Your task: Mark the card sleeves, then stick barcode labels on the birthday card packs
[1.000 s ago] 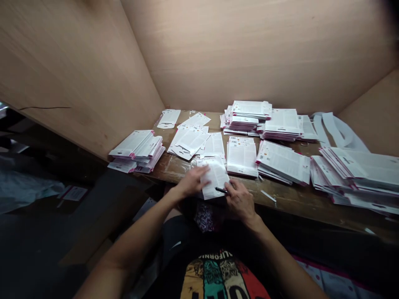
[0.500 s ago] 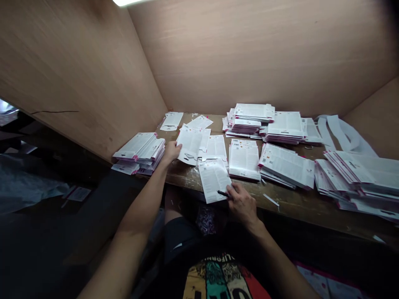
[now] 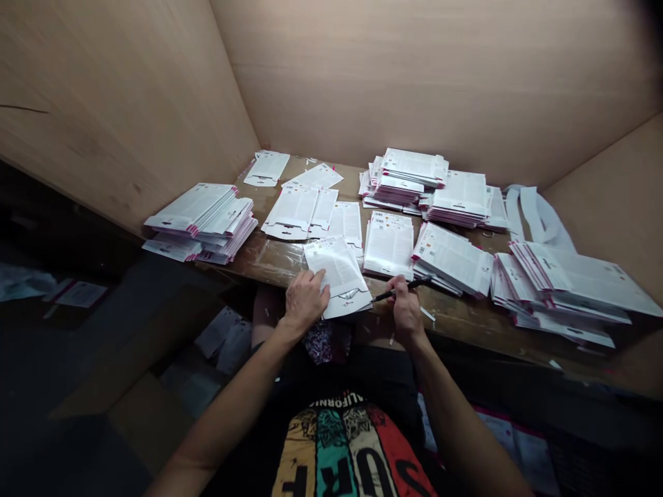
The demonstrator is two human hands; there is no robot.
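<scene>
My left hand [image 3: 305, 299] rests on the near left edge of a white printed card [image 3: 336, 273] lying at the front edge of the wooden table [image 3: 280, 257], fingers curled on the paper. My right hand [image 3: 405, 306] is closed round a black pen [image 3: 402, 289], whose tip points left toward the card's lower right corner. A pink-edged stack of the same cards [image 3: 389, 245] lies just beyond the pen.
More card stacks sit at the left edge [image 3: 199, 221], at the back [image 3: 414, 179] and along the right [image 3: 564, 283]. Loose cards [image 3: 298, 207] lie in the middle. White strips [image 3: 539, 210] lie at the back right. Wooden walls close in three sides.
My left hand came back from the loose cards at mid-left and now presses on the near card. My right hand lifted the pen off the card and shifted right.
</scene>
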